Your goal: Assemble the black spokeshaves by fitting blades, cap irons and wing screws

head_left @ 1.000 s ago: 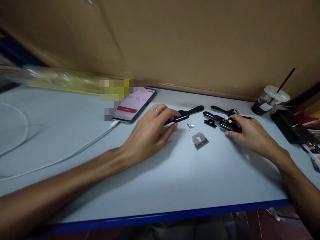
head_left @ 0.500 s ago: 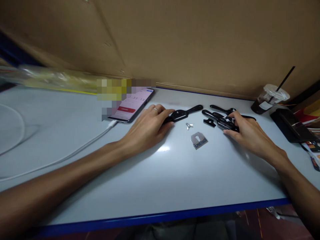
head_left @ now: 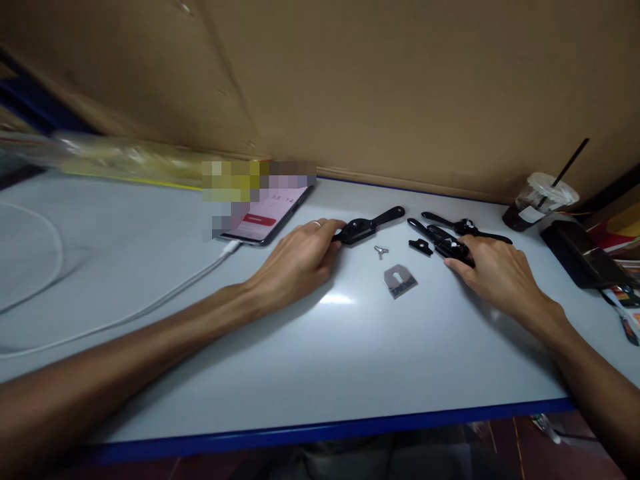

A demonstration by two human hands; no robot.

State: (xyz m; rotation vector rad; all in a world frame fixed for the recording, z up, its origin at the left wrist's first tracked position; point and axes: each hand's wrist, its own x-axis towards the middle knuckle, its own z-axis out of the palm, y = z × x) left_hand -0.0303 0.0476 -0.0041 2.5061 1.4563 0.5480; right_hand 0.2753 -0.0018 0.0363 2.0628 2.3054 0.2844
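My left hand (head_left: 303, 252), with a ring on one finger, is closed around the near handle of a black spokeshave (head_left: 359, 228); its far handle points up to the right. My right hand (head_left: 500, 267) grips a second black spokeshave (head_left: 424, 229) by its right part, and the fingers cover that handle. Just behind it lies a third spokeshave (head_left: 466, 227). Between the hands, a silver wing screw (head_left: 381, 251) rests on the table above a flat slotted blade (head_left: 400, 281). A small black cap plate (head_left: 420, 247) lies left of the right hand's fingers.
A phone (head_left: 265, 223) with a white cable (head_left: 165, 300) lies to the left, partly pixelated. At the back right stands a plastic cup (head_left: 537, 200) with a straw, beside a black case (head_left: 577, 253). Cardboard (head_left: 400, 87) walls the back; a blue edge (head_left: 350, 427) borders the table's front.
The left spokeshave has rolled a little in my left hand, so its body shows a different face. The wing screw sits at a slightly different angle. My right hand keeps its grip.
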